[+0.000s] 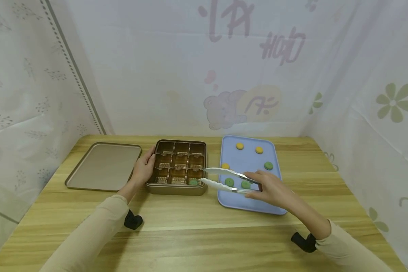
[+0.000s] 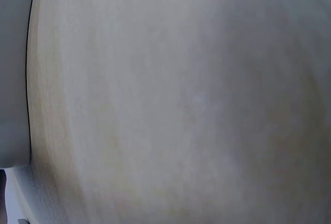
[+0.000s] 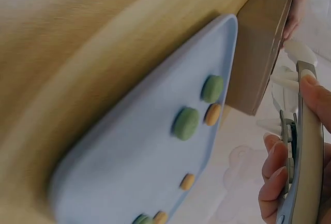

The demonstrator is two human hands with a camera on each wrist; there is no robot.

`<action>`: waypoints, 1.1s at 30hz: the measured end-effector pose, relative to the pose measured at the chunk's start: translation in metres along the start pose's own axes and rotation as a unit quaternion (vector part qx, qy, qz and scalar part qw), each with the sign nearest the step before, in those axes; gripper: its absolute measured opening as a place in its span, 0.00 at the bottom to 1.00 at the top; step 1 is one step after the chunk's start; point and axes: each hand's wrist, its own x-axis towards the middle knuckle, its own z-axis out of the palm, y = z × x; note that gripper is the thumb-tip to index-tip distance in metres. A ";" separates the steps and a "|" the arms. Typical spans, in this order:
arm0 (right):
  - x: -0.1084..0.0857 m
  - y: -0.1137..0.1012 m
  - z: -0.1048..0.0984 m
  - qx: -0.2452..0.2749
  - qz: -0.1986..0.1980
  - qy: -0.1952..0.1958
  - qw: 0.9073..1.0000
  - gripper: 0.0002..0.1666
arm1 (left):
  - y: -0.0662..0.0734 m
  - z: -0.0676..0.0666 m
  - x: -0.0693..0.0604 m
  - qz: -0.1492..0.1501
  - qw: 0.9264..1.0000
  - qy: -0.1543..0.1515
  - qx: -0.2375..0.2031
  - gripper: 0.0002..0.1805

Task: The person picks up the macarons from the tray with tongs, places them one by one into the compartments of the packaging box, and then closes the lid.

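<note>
My left hand point(image 1: 143, 169) grips the left side of a bronze box point(image 1: 176, 190) whose brown insert is divided into compartments. One green macaron point(image 1: 193, 182) lies in the front right compartment. My right hand point(image 1: 270, 187) holds a pair of tongs point(image 1: 239, 190) with white scalloped tips; their arms stand apart at the box's right edge, with nothing seen between them. Beneath the tongs is a blue tray point(image 1: 251, 206) bearing yellow macarons point(image 1: 240, 146) and green macarons point(image 3: 186, 123). The left wrist view shows mostly blurred tabletop, with the hand out of sight.
A flat bronze lid point(image 1: 105, 166) lies on the wooden table point(image 1: 190, 234), left of the box. Printed cloth point(image 1: 156, 75) hangs along the back and both sides. Black wrist-worn pieces point(image 1: 133, 220) project near both forearms.
</note>
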 end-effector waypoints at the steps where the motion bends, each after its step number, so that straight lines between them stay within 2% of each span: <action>1: -0.003 0.002 0.000 0.004 0.003 0.004 1.000 0.34 | 0.000 0.000 0.000 -0.001 1.000 0.000 0.002 0.27; 8: -0.030 0.019 -0.001 0.027 0.019 0.042 0.999 0.33 | 0.000 -0.001 0.000 -0.002 1.000 -0.003 0.001 0.27; 13: -0.050 0.034 -0.004 0.019 0.029 0.066 0.997 0.33 | 0.001 -0.001 0.000 -0.003 1.000 -0.004 -0.001 0.27; 20: -0.075 0.053 -0.003 -0.013 0.063 0.078 0.995 0.34 | 0.000 -0.002 0.000 -0.006 1.000 -0.005 0.000 0.27; 28: -0.089 0.060 -0.001 -0.031 0.088 0.071 0.993 0.38 | -0.001 -0.002 0.001 -0.008 1.000 -0.002 0.009 0.27; 33: -0.092 0.063 0.000 -0.041 0.081 0.071 0.993 0.39 | -0.001 0.000 0.001 -0.010 1.000 -0.003 0.004 0.27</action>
